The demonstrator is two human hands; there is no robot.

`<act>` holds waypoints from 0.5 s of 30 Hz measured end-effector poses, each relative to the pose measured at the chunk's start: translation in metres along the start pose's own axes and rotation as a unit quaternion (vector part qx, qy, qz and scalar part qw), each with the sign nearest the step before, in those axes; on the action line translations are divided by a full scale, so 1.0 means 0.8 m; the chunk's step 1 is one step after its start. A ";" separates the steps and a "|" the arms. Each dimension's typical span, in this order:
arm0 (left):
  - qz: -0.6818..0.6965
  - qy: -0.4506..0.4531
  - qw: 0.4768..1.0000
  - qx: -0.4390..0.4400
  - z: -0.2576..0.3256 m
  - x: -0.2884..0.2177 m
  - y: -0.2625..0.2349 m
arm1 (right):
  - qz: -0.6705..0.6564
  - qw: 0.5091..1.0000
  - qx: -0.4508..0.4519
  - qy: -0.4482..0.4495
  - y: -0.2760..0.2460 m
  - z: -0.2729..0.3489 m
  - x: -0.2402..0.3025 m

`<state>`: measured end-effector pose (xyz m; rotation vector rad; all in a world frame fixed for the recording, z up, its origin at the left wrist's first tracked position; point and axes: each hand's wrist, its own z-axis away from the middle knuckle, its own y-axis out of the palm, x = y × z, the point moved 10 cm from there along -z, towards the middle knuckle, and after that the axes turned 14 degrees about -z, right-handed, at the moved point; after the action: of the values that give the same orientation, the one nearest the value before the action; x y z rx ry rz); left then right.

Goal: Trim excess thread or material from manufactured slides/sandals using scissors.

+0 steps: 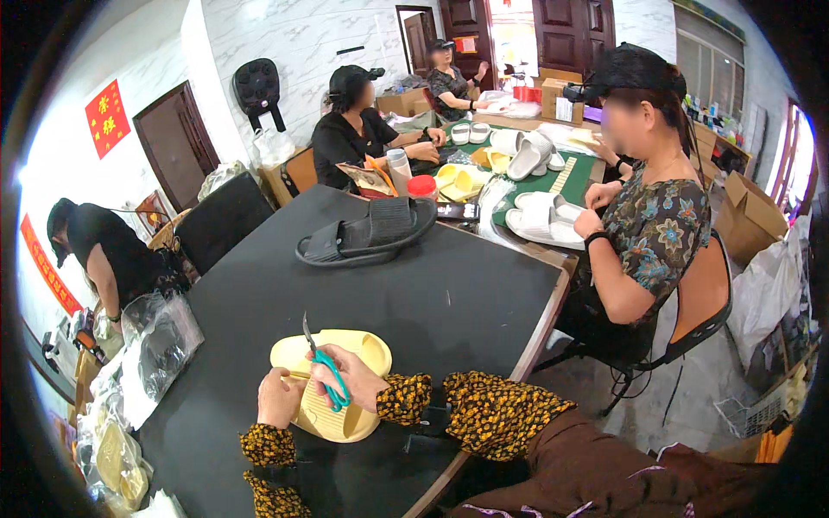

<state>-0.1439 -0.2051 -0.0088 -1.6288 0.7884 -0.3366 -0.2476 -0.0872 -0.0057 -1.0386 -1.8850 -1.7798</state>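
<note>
Two pale yellow slippers (363, 349) lie together on the dark table in front of me. My right hand (350, 373) is closed round small scissors (340, 390) with teal handles, their blades pointing up and away over the slippers. My left hand (280, 398) has its fingers pinched together at the left edge of the nearer slipper, close beside the right hand. Both hands partly cover the slippers, and the left fingertips are hard to make out.
A dark grey slipper pair (371, 233) sits at the table's far corner. Beyond, a green-topped table (537, 183) holds white and yellow slippers, and a red-lidded jar (422, 186) stands near it. Clear plastic bags (160, 345) hang over the left edge. Several people work around.
</note>
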 end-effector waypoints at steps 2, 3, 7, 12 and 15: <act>0.023 -0.015 0.999 0.025 0.000 0.006 0.008 | 0.008 1.000 0.001 0.000 0.003 0.002 0.002; 0.028 -0.010 0.999 0.026 0.002 0.003 0.008 | 0.004 1.000 0.007 0.003 0.003 0.003 0.001; 0.044 0.004 0.998 0.043 0.006 -0.008 0.007 | 0.002 1.000 -0.010 0.002 -0.004 0.000 -0.001; 0.094 0.007 0.995 0.013 0.009 -0.001 0.004 | -0.004 1.000 0.000 0.005 0.005 0.005 0.004; 0.062 0.019 0.998 -0.002 0.008 -0.001 0.006 | 0.004 1.000 0.004 -0.011 0.007 0.006 0.011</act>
<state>-0.1417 -0.2002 -0.0144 -1.5730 0.9144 -0.2785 -0.2484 -0.0808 0.0038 -1.0648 -1.8959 -1.7626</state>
